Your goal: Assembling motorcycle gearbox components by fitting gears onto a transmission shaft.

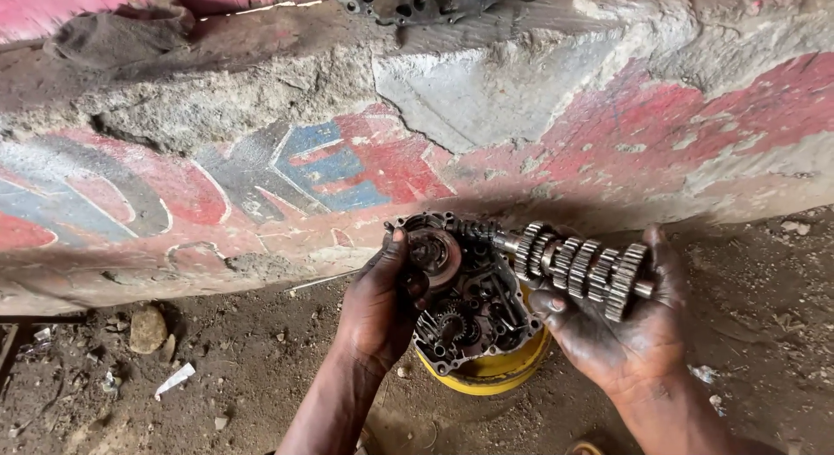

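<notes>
Right hand (621, 329), greasy, at lower right of the frame, curls half-closed under one steel shaft stacked with gears (578, 268). Left hand (382, 303), lower centre, grips one dark metal engine case (469, 298) by its rim, thumb up. One round yellow container (495, 372) sits beneath. One painted concrete ledge (347, 125) runs behind.
</notes>
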